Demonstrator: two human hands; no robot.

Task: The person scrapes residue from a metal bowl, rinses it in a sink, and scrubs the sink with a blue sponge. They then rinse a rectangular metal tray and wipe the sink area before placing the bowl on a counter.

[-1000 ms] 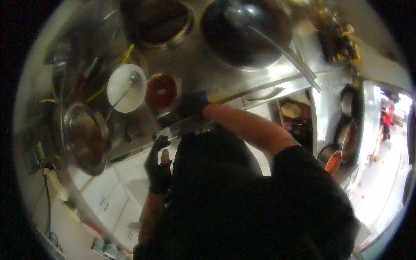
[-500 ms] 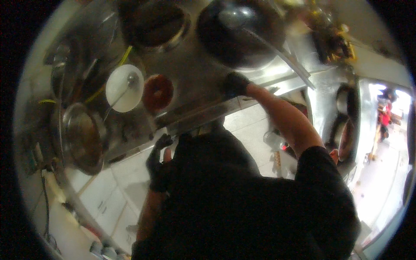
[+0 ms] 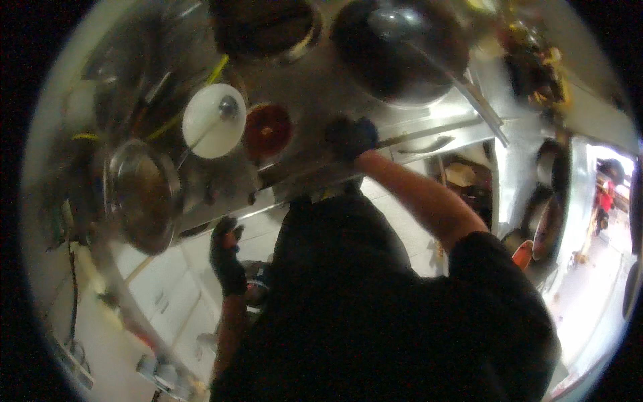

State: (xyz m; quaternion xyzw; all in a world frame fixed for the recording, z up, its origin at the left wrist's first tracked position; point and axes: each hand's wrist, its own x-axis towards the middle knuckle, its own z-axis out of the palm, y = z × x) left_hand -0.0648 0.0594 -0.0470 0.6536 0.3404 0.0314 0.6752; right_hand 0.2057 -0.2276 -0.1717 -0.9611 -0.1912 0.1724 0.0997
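Observation:
Both my hands wear dark gloves. My left hand [image 3: 228, 258] hangs low in front of the counter's edge, its fingers loosely bent and a little apart, with nothing visible in them. My right hand [image 3: 351, 137] is over the front part of the metal counter [image 3: 231, 184]; its fingers are dark and smeared, so what they touch or hold is hidden. Left of it lies a round red-brown thing [image 3: 268, 130], which could be a dish of sauce or spice. Beside that stands a white bowl [image 3: 204, 124] with a long-handled ladle [image 3: 228, 106] in it.
A large dark wok [image 3: 365, 57] with a ladle across it sits at the back right. Behind the bowl is a dark round pot [image 3: 254, 30]; a wide metal pan [image 3: 142, 201] stands at the left. Shelves with pans [image 3: 522, 254] are at the right. A person in red [image 3: 606, 197] appears far off.
The view has shifted, so the counter things sit further right. My right hand has come closer to the counter's front edge. My left hand has moved left, away from my body.

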